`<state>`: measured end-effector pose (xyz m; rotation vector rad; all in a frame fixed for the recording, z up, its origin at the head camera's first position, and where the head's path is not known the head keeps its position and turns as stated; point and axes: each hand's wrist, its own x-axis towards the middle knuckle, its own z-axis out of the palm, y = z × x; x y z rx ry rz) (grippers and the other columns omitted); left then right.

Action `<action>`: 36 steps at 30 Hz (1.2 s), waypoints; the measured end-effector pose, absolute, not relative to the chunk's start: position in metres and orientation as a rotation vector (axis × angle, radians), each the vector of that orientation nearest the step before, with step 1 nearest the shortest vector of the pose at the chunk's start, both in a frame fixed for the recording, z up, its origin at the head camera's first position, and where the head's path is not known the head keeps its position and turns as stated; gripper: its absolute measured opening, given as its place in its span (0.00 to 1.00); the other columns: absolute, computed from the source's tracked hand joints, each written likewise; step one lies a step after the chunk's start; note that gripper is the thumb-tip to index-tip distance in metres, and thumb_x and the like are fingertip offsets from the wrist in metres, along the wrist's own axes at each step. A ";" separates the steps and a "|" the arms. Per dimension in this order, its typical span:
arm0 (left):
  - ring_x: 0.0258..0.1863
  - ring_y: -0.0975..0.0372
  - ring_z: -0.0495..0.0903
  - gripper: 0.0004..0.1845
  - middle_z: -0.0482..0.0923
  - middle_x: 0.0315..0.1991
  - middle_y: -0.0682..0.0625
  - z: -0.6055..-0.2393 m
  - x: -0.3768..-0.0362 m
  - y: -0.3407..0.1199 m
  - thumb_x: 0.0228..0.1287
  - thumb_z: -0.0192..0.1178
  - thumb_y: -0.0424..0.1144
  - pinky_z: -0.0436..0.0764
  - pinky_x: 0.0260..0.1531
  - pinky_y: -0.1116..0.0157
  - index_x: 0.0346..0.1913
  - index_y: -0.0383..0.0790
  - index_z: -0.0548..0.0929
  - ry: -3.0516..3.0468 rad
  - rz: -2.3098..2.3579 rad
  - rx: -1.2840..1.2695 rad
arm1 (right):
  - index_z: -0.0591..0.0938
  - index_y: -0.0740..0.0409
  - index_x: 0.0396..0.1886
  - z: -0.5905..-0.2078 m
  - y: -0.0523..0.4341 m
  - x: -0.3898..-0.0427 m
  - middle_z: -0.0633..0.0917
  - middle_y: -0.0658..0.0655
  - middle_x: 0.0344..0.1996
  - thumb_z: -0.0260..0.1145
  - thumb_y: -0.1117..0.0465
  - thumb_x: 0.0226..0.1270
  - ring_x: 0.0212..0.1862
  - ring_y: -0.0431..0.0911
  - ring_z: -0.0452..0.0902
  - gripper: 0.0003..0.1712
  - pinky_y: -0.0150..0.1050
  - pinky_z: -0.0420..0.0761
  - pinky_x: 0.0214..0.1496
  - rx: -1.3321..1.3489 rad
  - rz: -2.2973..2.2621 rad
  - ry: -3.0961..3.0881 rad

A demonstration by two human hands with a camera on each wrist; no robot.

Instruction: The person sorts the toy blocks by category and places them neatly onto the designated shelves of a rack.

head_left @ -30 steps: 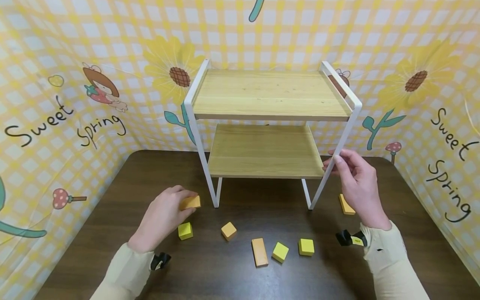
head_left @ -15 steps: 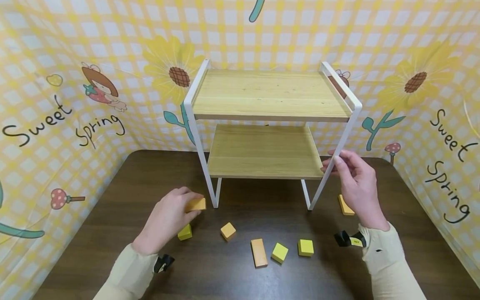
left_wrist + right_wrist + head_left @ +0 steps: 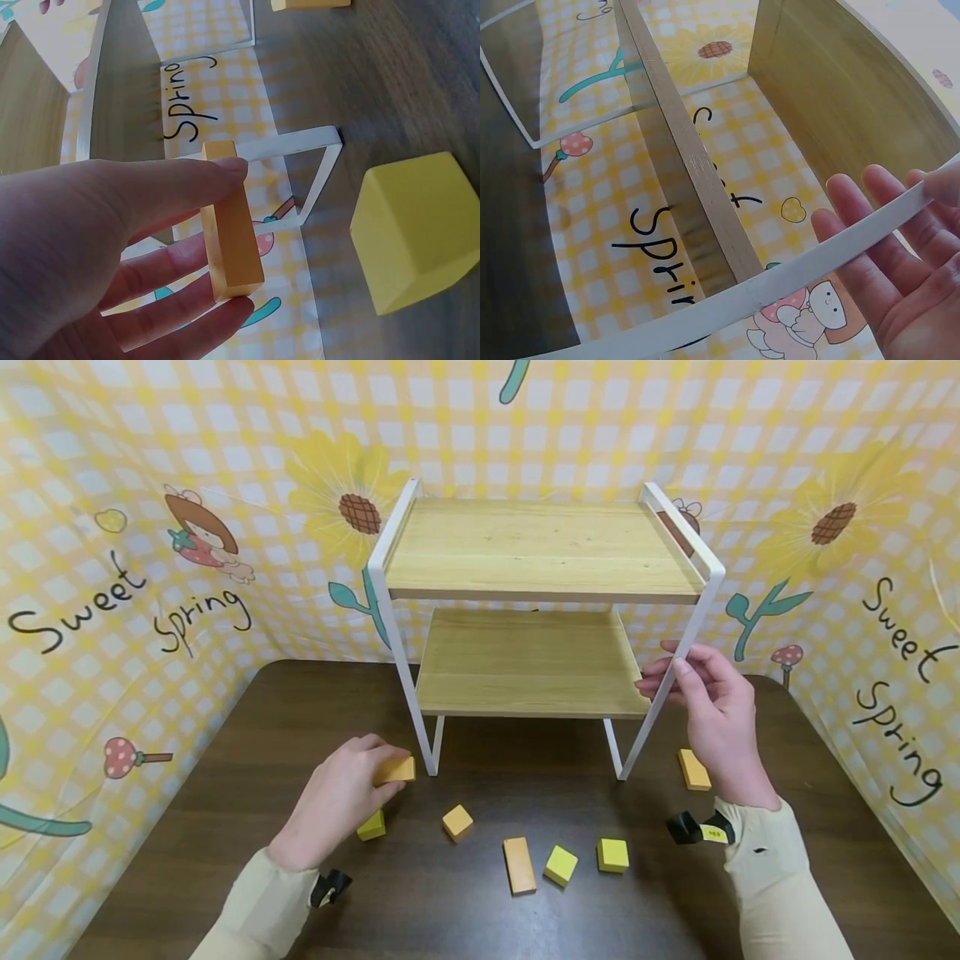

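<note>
My left hand [image 3: 330, 797] pinches an orange rectangular block [image 3: 401, 769] between thumb and fingers, just left of the shelf's left front leg. In the left wrist view the block [image 3: 238, 247] shows lengthwise, the thumb across its upper end and the fingers behind it. A two-tier shelf [image 3: 536, 547] with wooden boards and white metal sides stands upright on the table. My right hand [image 3: 720, 722] holds its right front post [image 3: 810, 262], thumb in front and the other fingers reaching behind at the lower board's level. A yellow cube [image 3: 372, 827] lies partly hidden under my left hand.
On the dark table [image 3: 315, 693] lie a small orange block [image 3: 457, 823], a longer orange block [image 3: 519, 866] and two yellow cubes, one [image 3: 560, 866] left of the other [image 3: 612, 855]. Another orange block [image 3: 694, 770] lies beside my right wrist. Checkered cloth [image 3: 525, 427] surrounds the table.
My left hand has moved slightly right with the orange block, covering more of the yellow cube. My right hand has slid a little up the shelf's post.
</note>
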<state>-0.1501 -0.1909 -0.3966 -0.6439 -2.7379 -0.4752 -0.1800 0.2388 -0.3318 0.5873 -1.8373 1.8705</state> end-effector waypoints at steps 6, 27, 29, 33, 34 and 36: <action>0.37 0.58 0.79 0.18 0.83 0.40 0.51 -0.394 -0.147 -0.189 0.51 0.81 0.35 0.85 0.33 0.57 0.47 0.40 0.90 -2.729 -0.468 -0.654 | 0.80 0.70 0.54 -0.332 0.238 -0.180 0.87 0.64 0.37 0.58 0.65 0.80 0.35 0.49 0.89 0.13 0.38 0.88 0.42 0.538 1.847 -1.859; 0.38 0.60 0.79 0.19 0.82 0.41 0.54 -0.381 -0.138 -0.181 0.50 0.81 0.35 0.85 0.32 0.58 0.47 0.43 0.90 -2.646 -0.470 -0.740 | 0.79 0.74 0.55 -0.332 0.240 -0.182 0.87 0.63 0.37 0.58 0.67 0.79 0.34 0.49 0.87 0.14 0.35 0.88 0.40 0.570 1.784 -1.874; 0.38 0.60 0.79 0.19 0.82 0.41 0.55 -0.380 -0.138 -0.180 0.50 0.81 0.35 0.85 0.32 0.58 0.47 0.43 0.90 -2.642 -0.471 -0.745 | 0.80 0.73 0.55 -0.332 0.240 -0.181 0.87 0.63 0.37 0.58 0.67 0.79 0.34 0.49 0.87 0.14 0.35 0.88 0.40 0.564 1.780 -1.874; 0.38 0.60 0.80 0.19 0.83 0.41 0.55 -0.379 -0.137 -0.180 0.50 0.81 0.34 0.85 0.32 0.58 0.47 0.43 0.90 -2.640 -0.470 -0.752 | 0.79 0.74 0.55 -0.332 0.240 -0.181 0.87 0.62 0.37 0.59 0.67 0.79 0.34 0.50 0.87 0.14 0.35 0.88 0.40 0.554 1.779 -1.872; 0.38 0.60 0.80 0.19 0.83 0.41 0.55 -0.379 -0.137 -0.180 0.50 0.81 0.34 0.85 0.32 0.58 0.47 0.43 0.90 -2.640 -0.470 -0.754 | 0.79 0.74 0.55 -0.332 0.240 -0.181 0.87 0.62 0.36 0.59 0.67 0.79 0.34 0.50 0.87 0.14 0.35 0.88 0.40 0.553 1.780 -1.870; 0.38 0.59 0.80 0.19 0.83 0.41 0.55 -0.379 -0.137 -0.179 0.50 0.81 0.35 0.85 0.32 0.58 0.48 0.43 0.90 -2.641 -0.469 -0.755 | 0.79 0.74 0.55 -0.333 0.239 -0.181 0.87 0.62 0.36 0.59 0.67 0.79 0.33 0.50 0.87 0.14 0.35 0.88 0.39 0.553 1.780 -1.868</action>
